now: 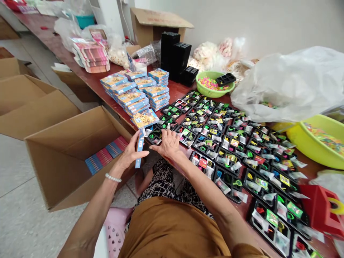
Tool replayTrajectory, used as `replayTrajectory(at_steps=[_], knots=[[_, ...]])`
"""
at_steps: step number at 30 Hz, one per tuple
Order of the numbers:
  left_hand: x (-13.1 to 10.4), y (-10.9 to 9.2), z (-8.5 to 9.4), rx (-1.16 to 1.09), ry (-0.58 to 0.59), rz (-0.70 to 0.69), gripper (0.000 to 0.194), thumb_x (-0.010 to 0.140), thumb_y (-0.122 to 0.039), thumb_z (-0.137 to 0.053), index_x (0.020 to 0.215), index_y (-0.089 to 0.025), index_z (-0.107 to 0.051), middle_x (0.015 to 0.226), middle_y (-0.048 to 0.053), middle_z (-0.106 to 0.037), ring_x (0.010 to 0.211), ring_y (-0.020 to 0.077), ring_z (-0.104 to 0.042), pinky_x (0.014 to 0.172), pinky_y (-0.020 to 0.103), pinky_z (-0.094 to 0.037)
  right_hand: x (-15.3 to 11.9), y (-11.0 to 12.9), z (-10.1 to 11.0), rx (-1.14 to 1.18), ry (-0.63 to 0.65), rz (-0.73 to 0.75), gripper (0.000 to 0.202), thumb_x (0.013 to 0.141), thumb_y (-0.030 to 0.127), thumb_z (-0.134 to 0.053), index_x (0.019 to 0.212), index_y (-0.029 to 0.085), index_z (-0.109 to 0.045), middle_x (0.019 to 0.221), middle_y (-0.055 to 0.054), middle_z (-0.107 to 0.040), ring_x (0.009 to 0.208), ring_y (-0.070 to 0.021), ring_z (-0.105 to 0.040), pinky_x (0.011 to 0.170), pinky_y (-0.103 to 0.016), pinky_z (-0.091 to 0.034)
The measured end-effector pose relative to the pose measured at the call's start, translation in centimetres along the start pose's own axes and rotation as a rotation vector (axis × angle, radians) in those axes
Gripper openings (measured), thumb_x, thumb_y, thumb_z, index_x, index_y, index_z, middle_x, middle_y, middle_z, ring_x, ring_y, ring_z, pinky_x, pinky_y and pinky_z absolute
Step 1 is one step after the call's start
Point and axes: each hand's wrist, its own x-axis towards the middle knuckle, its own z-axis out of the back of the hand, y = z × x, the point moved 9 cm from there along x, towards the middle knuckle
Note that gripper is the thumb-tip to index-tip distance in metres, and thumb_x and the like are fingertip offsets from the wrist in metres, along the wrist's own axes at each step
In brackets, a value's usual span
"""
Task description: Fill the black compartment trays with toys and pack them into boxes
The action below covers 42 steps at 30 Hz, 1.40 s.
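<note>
Upright between the thumb and fingers of my left hand (131, 152) is a thin blue box (140, 148), seen edge-on over the table's front edge. My right hand (168, 145) lies palm down with fingers spread, over the near edge of a black compartment tray (155, 134). Its fingertips touch the tray area; nothing is visibly gripped in it. Many more black trays (209, 142) with small coloured toys and packets cover the table to the right. Just beyond my left hand, stacks of blue and orange boxes (130, 96) stand on the red table.
An open carton (67, 154) with red and blue boxes inside stands at the left, below the table. Behind the trays are a green basket (212, 92), black tray stacks (170, 53) and plastic bags (290, 82). A red tape dispenser (319, 208) sits at the right.
</note>
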Motion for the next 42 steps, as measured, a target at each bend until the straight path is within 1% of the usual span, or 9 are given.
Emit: replayTrajectory(at_steps=[5, 9, 15, 22, 27, 29, 33, 39, 42], knots=[[-0.3, 0.5, -0.9, -0.114, 0.069, 0.094, 0.112, 0.064, -0.052, -0.085, 0.163, -0.031, -0.036, 0.16, 0.014, -0.051, 0.122, 0.0361, -0.064, 0.105, 0.054, -0.054, 0.3, -0.2, -0.2, -0.009, 0.002, -0.018, 0.081, 0.077, 0.051, -0.087, 0.139, 0.013, -0.051, 0.143, -0.022, -0.056, 0.131, -0.0367, -0.051, 0.106, -0.052, -0.04], [-0.4, 0.0, -1.3, -0.118, 0.093, 0.104, 0.111, 0.062, -0.051, -0.084, 0.161, -0.027, -0.04, 0.15, 0.014, -0.059, 0.121, 0.0366, -0.064, 0.105, 0.054, -0.053, -0.3, -1.0, -0.2, 0.006, 0.054, -0.037, 0.081, 0.079, 0.048, -0.085, 0.142, 0.013, -0.049, 0.146, -0.022, -0.052, 0.132, -0.0365, -0.05, 0.107, -0.053, -0.041], [-0.3, -0.3, -2.0, -0.128, 0.105, 0.123, 0.115, 0.059, -0.05, -0.087, 0.161, -0.023, -0.04, 0.146, 0.015, -0.062, 0.123, 0.0387, -0.064, 0.109, 0.054, -0.051, -0.1, -0.8, -0.5, 0.055, 0.032, -0.069, 0.09, 0.078, 0.056, -0.083, 0.147, 0.013, -0.044, 0.147, -0.023, -0.052, 0.134, -0.0377, -0.049, 0.108, -0.054, -0.041], [0.1, -0.4, -1.2, -0.097, 0.122, 0.094, 0.114, 0.06, -0.051, -0.088, 0.16, -0.028, -0.04, 0.147, 0.015, -0.062, 0.12, 0.0394, -0.066, 0.104, 0.057, -0.054, 0.4, -0.1, -0.7, 0.069, 0.005, -0.102, 0.08, 0.083, 0.046, -0.08, 0.145, 0.008, -0.046, 0.143, -0.025, -0.054, 0.129, -0.0379, -0.051, 0.107, -0.053, -0.042], [-0.1, -0.2, 0.6, 0.083, 0.048, 0.089, 0.117, 0.055, -0.052, -0.092, 0.156, -0.021, -0.042, 0.15, 0.017, -0.058, 0.14, 0.0433, -0.053, 0.12, 0.06, -0.038, -1.4, -0.8, -0.6, 0.028, 0.079, -0.041, 0.09, 0.082, 0.043, -0.08, 0.153, 0.006, -0.038, 0.144, -0.026, -0.053, 0.13, -0.0381, -0.05, 0.106, -0.052, -0.043], [-0.3, -0.4, 0.9, 0.171, 0.023, 0.074, 0.114, 0.054, -0.052, -0.091, 0.153, -0.02, -0.044, 0.15, 0.016, -0.056, 0.143, 0.0433, -0.05, 0.122, 0.06, -0.036, -2.3, -1.3, -0.5, 0.0, 0.1, -0.025, 0.09, 0.083, 0.043, -0.08, 0.154, 0.006, -0.038, 0.145, -0.025, -0.053, 0.132, -0.0378, -0.048, 0.108, -0.051, -0.042], [-0.6, -0.9, 0.6, 0.246, 0.003, 0.022, 0.105, 0.056, -0.049, -0.089, 0.146, -0.018, -0.044, 0.144, 0.016, -0.058, 0.14, 0.0431, -0.05, 0.12, 0.059, -0.04, -3.5, -2.4, -0.2, -0.057, 0.128, -0.031, 0.092, 0.084, 0.043, -0.08, 0.156, 0.005, -0.038, 0.149, -0.025, -0.05, 0.134, -0.0378, -0.047, 0.11, -0.051, -0.04], [-1.2, -0.8, -0.3, 0.352, 0.044, -0.06, 0.115, 0.057, -0.046, -0.09, 0.154, -0.019, -0.034, 0.159, 0.02, -0.043, 0.148, 0.0428, -0.042, 0.124, 0.058, -0.032, -4.3, -3.6, 0.2, -0.076, 0.134, -0.043, 0.091, 0.085, 0.044, -0.081, 0.157, 0.007, -0.039, 0.151, -0.024, -0.051, 0.134, -0.039, -0.048, 0.108, -0.052, -0.041], [-1.6, -1.2, -0.6, 0.502, 0.006, -0.105, 0.114, 0.059, -0.04, -0.09, 0.156, -0.023, -0.034, 0.156, 0.018, -0.047, 0.146, 0.0432, -0.044, 0.121, 0.06, -0.034, -5.1, -3.3, 0.9, -0.058, 0.096, -0.016, 0.091, 0.084, 0.045, -0.082, 0.157, 0.01, -0.041, 0.16, -0.024, -0.044, 0.139, -0.0399, -0.043, 0.111, -0.055, -0.04]])
